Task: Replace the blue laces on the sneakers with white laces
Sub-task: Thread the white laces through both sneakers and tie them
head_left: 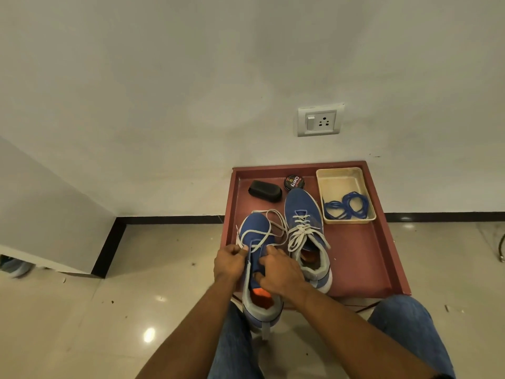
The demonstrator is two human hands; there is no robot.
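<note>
Two blue sneakers sit at the red tray (363,258). The left sneaker (257,228) hangs over the tray's near left corner, and a loose white lace (269,224) runs across its toe. My left hand (228,262) pinches one end of that lace at the shoe's left eyelets. My right hand (278,272) holds the shoe's tongue and right side, fingers curled. The right sneaker (303,212) stands on the tray, fully laced in white. The blue laces (348,205) lie coiled in a cream tub (332,184).
A black shoe brush (265,189) and a round polish tin (293,182) lie at the tray's back. A wall socket (320,119) is above. My knees in jeans (404,324) flank the tray's front on a glossy tiled floor.
</note>
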